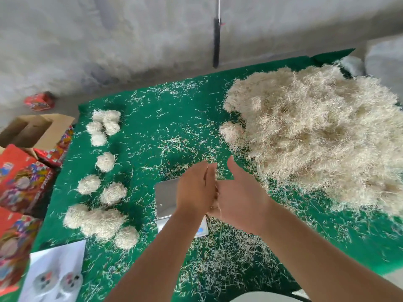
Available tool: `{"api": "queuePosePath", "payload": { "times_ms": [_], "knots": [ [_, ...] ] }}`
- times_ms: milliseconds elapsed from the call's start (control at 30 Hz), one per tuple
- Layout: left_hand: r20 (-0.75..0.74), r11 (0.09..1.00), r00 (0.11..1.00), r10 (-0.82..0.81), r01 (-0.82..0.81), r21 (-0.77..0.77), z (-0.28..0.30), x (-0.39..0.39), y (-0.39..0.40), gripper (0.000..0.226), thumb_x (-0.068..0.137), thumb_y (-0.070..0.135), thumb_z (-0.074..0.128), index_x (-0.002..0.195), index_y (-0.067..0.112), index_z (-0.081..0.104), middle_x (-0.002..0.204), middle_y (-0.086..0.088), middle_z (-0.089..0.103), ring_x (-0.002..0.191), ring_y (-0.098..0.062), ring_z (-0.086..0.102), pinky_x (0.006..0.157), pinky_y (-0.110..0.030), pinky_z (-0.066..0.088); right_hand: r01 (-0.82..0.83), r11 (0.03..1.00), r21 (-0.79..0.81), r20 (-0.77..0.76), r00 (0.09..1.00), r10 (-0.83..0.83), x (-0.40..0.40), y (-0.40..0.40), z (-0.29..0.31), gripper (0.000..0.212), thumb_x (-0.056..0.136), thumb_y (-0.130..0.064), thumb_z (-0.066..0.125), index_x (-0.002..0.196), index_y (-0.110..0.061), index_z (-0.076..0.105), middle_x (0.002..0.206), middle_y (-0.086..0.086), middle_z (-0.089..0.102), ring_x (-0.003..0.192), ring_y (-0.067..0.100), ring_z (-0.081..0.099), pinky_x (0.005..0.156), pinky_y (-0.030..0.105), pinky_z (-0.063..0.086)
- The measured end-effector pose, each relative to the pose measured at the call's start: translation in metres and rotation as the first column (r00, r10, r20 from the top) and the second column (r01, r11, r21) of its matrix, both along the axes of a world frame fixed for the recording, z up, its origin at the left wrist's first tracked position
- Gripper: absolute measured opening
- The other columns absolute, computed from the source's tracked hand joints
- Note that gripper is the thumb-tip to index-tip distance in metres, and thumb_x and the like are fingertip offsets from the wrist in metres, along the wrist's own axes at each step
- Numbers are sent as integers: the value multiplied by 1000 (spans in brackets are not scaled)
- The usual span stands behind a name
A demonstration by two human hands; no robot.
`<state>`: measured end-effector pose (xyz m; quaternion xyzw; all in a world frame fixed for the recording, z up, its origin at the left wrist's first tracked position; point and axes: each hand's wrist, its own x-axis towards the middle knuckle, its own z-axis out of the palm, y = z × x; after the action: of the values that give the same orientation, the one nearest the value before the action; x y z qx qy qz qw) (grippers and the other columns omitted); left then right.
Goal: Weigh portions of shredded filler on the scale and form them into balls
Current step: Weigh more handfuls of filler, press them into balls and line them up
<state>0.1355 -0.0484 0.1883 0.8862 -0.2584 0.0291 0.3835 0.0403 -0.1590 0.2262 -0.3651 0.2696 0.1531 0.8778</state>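
My left hand and my right hand are pressed palm to palm above the silver scale, fingers fairly straight. A few pale filler strands poke out between the palms; the rest of that portion is hidden. The scale's platform shows bare on its left side, and my wrists cover its display. A big heap of shredded filler fills the right of the green cloth. Several finished filler balls lie in loose groups on the left, and one ball sits at the heap's left edge.
Loose shreds litter the cloth, thickest near the front edge. Red patterned boxes and an open carton stand left of the table. A white printed sheet lies at the front left. A grey wall runs behind.
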Motion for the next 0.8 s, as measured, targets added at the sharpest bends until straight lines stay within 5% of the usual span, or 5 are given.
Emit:
{"api": "queuePosePath", "payload": {
  "times_ms": [200,400,567,700,800],
  "knots": [
    [-553,922,821,143,-314,-227,-12,27,14,24,104,21,44,98,23,67,88,15,65,74,3,58,72,-32,53,1,931,-364,-70,997,-29,-8,38,-26,70,94,-63,55,145,-15,55,117,11,77,106,28,76,99,50,57],
    [-930,746,326,-170,-574,-338,-24,-5,26,26,107,24,47,90,15,64,85,-5,65,74,-22,66,62,-34,55,-44,451,-891,-12,997,74,-21,61,-57,51,92,-43,76,135,-44,48,93,-4,77,62,3,69,52,17,53],
    [-839,877,374,-394,-119,-465,-46,-23,58,42,110,42,48,133,9,62,121,-16,71,118,-27,68,108,-45,52,-163,324,-932,-206,973,-104,-31,56,-90,19,103,-30,63,89,-17,68,63,-11,73,34,3,44,33,19,35],
    [-837,910,373,-400,268,-315,-68,11,79,34,100,23,65,134,28,64,129,9,65,110,-10,66,100,-29,56,-113,496,-861,-192,975,-113,-28,70,-90,23,100,-32,66,111,-11,68,74,2,77,59,12,73,56,32,60],
    [-836,981,513,-193,74,-181,-80,54,83,66,82,11,85,141,28,59,130,-1,63,113,-24,64,99,-41,59,-125,507,-853,-168,985,-38,-25,75,-91,46,101,-40,62,141,-19,58,97,-4,78,77,7,76,76,45,66]
  ]
}}
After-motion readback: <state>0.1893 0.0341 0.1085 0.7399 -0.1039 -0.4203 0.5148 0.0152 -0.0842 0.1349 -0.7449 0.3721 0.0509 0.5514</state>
